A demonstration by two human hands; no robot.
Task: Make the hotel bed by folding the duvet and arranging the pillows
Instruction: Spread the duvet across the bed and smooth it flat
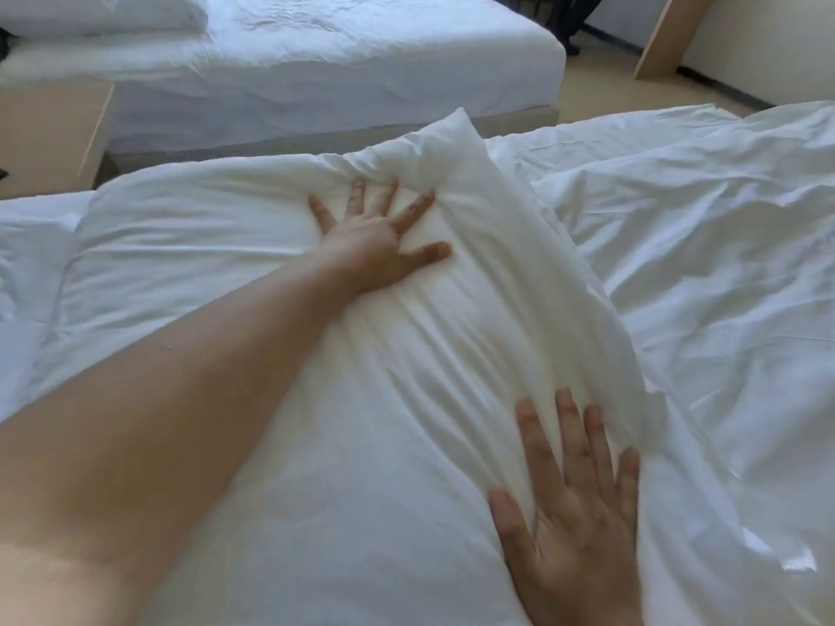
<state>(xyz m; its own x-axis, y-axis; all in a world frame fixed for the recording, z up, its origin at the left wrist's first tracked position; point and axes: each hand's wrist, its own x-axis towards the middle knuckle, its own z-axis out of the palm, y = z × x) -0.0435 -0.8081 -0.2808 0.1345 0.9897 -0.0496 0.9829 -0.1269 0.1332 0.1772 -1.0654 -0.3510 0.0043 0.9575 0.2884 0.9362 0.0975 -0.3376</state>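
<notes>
Bedding on the near bed (27, 282) is unsettled: the duvet (705, 246) lies rumpled to the right, touching the pillow (406, 354), whose far corner stands up; a second bed (361, 61) stands beyond. Left hand (377, 244) and right hand (574, 503) press flat on the pillow, fingers spread, gripping nothing; uneven pressure risks fixing the central creases, and the pillow may slide onto the unfolded duvet.

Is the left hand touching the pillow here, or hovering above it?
Touching. The head view shows the left hand flat on the pillow, its spread fingers sunk into the fabric, with creases radiating from them.
</notes>
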